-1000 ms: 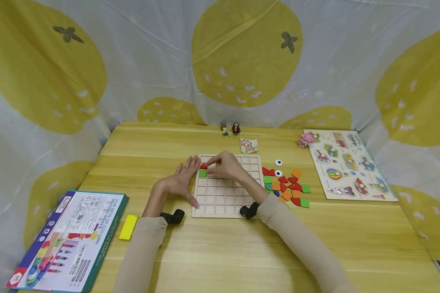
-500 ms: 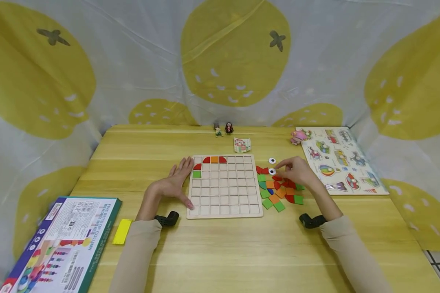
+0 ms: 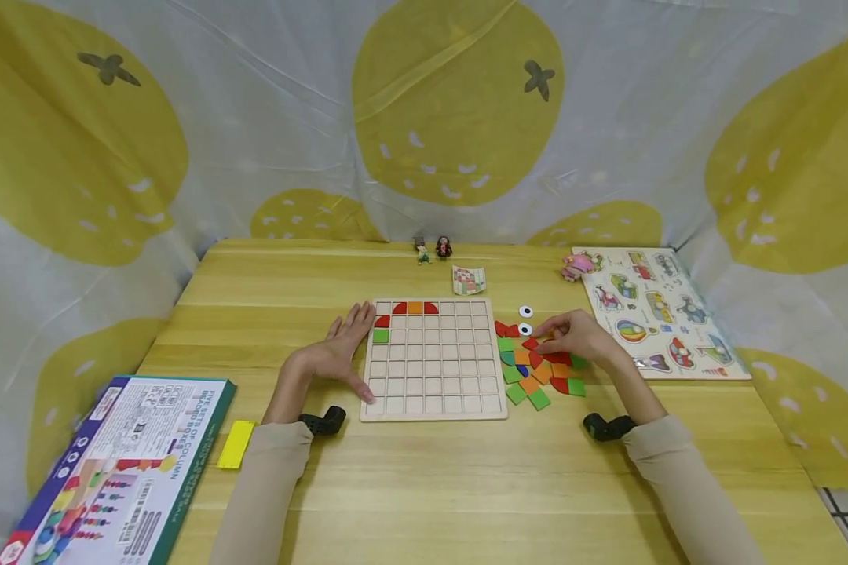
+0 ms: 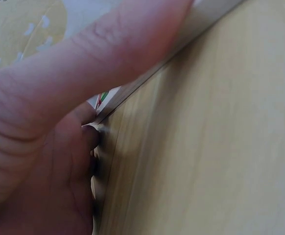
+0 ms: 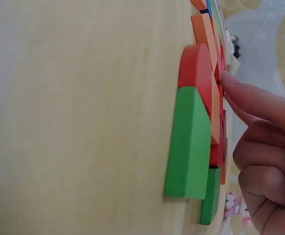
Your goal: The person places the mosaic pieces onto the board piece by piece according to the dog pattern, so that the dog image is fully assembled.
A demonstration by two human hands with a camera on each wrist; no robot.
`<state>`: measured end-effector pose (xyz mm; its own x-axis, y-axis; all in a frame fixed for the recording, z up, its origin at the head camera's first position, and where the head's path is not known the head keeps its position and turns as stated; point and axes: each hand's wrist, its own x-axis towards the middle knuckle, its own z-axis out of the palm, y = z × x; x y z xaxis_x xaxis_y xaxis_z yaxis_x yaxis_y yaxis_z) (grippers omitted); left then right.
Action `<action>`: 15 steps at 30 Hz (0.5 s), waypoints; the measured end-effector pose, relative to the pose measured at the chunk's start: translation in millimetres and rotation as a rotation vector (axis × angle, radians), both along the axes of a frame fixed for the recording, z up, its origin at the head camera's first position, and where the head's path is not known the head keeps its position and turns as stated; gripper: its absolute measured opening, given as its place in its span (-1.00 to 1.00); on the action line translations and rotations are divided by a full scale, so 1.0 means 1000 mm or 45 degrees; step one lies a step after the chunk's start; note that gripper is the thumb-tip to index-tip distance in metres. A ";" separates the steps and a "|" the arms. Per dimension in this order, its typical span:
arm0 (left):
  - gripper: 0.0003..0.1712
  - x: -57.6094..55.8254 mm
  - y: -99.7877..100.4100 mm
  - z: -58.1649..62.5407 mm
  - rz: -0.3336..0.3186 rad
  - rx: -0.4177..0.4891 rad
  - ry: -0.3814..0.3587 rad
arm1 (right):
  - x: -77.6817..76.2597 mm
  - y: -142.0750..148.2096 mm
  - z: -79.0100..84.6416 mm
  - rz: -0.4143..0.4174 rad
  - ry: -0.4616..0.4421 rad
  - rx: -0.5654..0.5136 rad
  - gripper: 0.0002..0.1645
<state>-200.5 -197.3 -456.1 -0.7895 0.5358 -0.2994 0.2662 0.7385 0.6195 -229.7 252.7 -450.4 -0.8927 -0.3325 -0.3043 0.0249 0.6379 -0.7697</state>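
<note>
My left hand (image 3: 332, 357) rests with spread fingers along the left edge of a wooden grid board (image 3: 424, 384), its thumb at the board's lower left corner. In the board's top row sit a red quarter-circle, an orange square (image 3: 414, 308) and another red quarter-circle; below at the left are a red quarter-circle (image 3: 382, 322) and a green square (image 3: 380, 336). Right of the board, my right hand (image 3: 575, 336) has its thumb and index finger at a red quarter-circle tile (image 3: 530, 344) in a loose pile; the other fingers are curled in the right wrist view.
Two white eye discs (image 3: 526, 311) lie above the pile. A pattern card (image 3: 469, 280) and two small figurines (image 3: 443, 247) stand behind the board. At right lies a picture puzzle (image 3: 667, 314) with a pink toy (image 3: 576, 265); at left, a box (image 3: 127, 471) and yellow block (image 3: 236, 444).
My right hand has left the board's upper left, where it held a red tile, and moved right to the pile, then slightly down from the eye disc. My left hand stays at the board.
</note>
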 end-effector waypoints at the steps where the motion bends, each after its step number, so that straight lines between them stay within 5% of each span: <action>1: 0.79 0.000 0.000 0.000 -0.001 0.000 0.003 | -0.001 -0.001 0.000 0.011 0.006 0.002 -0.72; 15: 0.78 0.001 0.001 0.002 -0.003 -0.034 0.007 | -0.010 -0.011 0.000 0.036 -0.028 -0.022 -0.63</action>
<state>-199.9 -195.9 -453.9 -0.7896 0.5299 -0.3095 0.2714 0.7539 0.5983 -239.9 241.7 -450.1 -0.8760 -0.3628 -0.3178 0.0239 0.6254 -0.7799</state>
